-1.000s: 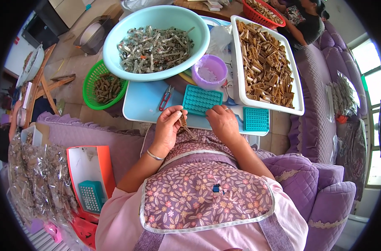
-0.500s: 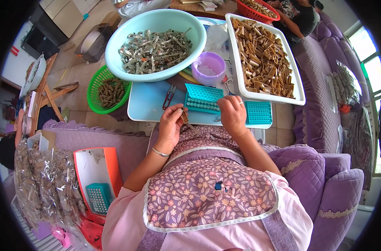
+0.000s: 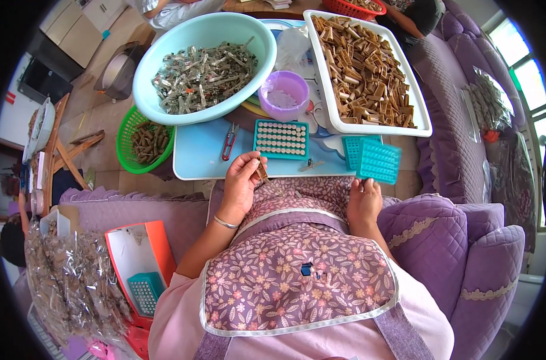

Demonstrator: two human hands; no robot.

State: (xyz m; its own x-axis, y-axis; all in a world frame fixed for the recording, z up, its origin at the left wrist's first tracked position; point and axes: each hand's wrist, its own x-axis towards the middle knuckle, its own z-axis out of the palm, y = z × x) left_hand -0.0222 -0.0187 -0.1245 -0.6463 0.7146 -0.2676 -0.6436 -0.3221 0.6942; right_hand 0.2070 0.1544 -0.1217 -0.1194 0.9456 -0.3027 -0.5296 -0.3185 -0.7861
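Observation:
My left hand (image 3: 241, 187) pinches a small brown open-sided piece (image 3: 261, 170) near the table's front edge. To the right, my right hand (image 3: 364, 203) grips the lower edge of a teal perforated plate (image 3: 381, 163), tilted up off the table. A second teal perforated plate (image 3: 352, 152) lies partly behind it. Between my hands, further back, sits a teal rack (image 3: 282, 155) with rows of whitish round pieces showing. In front of the rack lie a few small scraps (image 3: 312, 165). Red-handled thread snips (image 3: 229, 143) rest to its left.
Behind the rack stand a purple bowl (image 3: 284, 111), a large pale-blue basin (image 3: 144, 78) of clear-wrapped pieces and a white tray (image 3: 426, 114) of brown pieces. A green basket (image 3: 124, 135) is at left. An orange-and-white box (image 3: 156, 231) and plastic-bagged goods (image 3: 75, 276) lie beside me.
My right hand has moved right and down from the rack, now carrying the teal plate. That plate no longer stands over the rack, whose rows are uncovered. My left hand keeps its brown piece.

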